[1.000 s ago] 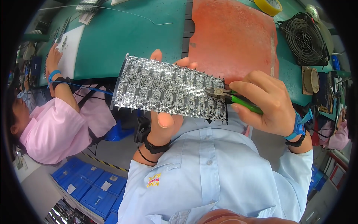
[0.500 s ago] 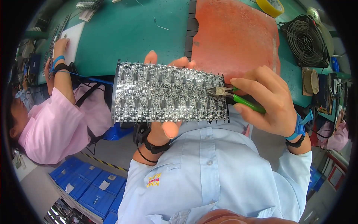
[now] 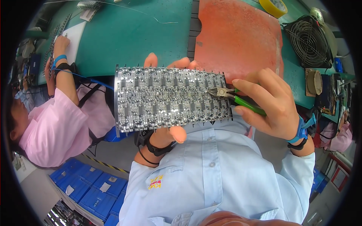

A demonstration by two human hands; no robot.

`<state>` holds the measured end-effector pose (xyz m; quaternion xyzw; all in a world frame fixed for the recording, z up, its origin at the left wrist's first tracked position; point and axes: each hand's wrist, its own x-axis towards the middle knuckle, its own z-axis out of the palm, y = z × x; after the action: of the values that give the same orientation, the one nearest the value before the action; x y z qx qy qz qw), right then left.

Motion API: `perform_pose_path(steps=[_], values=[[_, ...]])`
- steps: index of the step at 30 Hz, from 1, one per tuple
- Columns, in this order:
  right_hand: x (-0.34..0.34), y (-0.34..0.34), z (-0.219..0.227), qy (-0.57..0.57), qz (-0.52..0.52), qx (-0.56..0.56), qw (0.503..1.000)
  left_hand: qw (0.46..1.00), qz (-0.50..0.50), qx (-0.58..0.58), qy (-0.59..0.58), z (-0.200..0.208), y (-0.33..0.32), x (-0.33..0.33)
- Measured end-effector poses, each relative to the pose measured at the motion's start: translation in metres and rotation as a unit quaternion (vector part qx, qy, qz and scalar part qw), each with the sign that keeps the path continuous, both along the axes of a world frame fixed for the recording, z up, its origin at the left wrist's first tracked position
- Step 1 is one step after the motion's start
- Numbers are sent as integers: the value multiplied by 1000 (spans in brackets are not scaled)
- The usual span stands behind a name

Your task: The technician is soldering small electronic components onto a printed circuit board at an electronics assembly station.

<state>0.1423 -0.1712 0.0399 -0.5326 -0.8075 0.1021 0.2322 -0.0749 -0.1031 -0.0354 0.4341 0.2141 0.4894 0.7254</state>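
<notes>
The left hand (image 3: pixel 166 136) supports a wide circuit board (image 3: pixel 169 96) from underneath, its fingers spread apart and bent so that the tips show past the far edge while the thumb sticks out beyond the near edge; the board rests between them, in front of the person's light blue shirt (image 3: pixel 241 169) and near the edge of the green table (image 3: pixel 135 41). The right hand (image 3: pixel 269 101) is half closed around a pair of pliers (image 3: pixel 225 93) with green handles, the thumb and forefinger on either side of the grips. The pliers point to the left and their tips lie over the right part of the board, slightly parted as far as can be seen; whether they touch the board or pinch any part on it cannot be told. The left palm and most of the left fingers are hidden behind the board, and the lower fingers of the right hand curl partly out of sight. The small parts on the board are too fine to tell apart, and glare whitens some of them. Beyond lie an orange mat (image 3: pixel 237 37) and, cut off by the upper edge, a roll of yellow tape (image 3: pixel 270 9). To the left, a co-worker's hand (image 3: pixel 61 45) reaches over a white sheet (image 3: pixel 78 39), its fingertips hard to make out. Things along the dark rim are bent and cropped.
</notes>
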Motion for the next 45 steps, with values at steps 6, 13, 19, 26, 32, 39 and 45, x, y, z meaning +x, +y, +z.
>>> perform_pose_path(steps=[6, 13, 19, 26, 32, 39, 45], values=[[-3, -1, 1, -17, -5, 12, 1000, 996, 18, -14, -82, -3, 0, 1], [-4, 0, -2, -16, -15, 29, 999, 997, 12, -29, -72, -4, -1, 3], [-3, -1, -2, -36, -3, 12, 999, 1000, 21, 9, 9, -6, -2, 2], [-4, 2, -4, -33, 5, 6, 999, 1000, 22, 6, 20, -6, -2, -1], [-2, 5, -5, -3, 4, -4, 1000, 999, 40, 13, 2, -19, 2, -9], [-4, 20, 1, -32, -30, 11, 999, 997, 82, -10, -1, -13, 6, -21], [-8, 55, 8, -129, 1, -42, 991, 991, 125, -30, -22, -8, 3, -43]])
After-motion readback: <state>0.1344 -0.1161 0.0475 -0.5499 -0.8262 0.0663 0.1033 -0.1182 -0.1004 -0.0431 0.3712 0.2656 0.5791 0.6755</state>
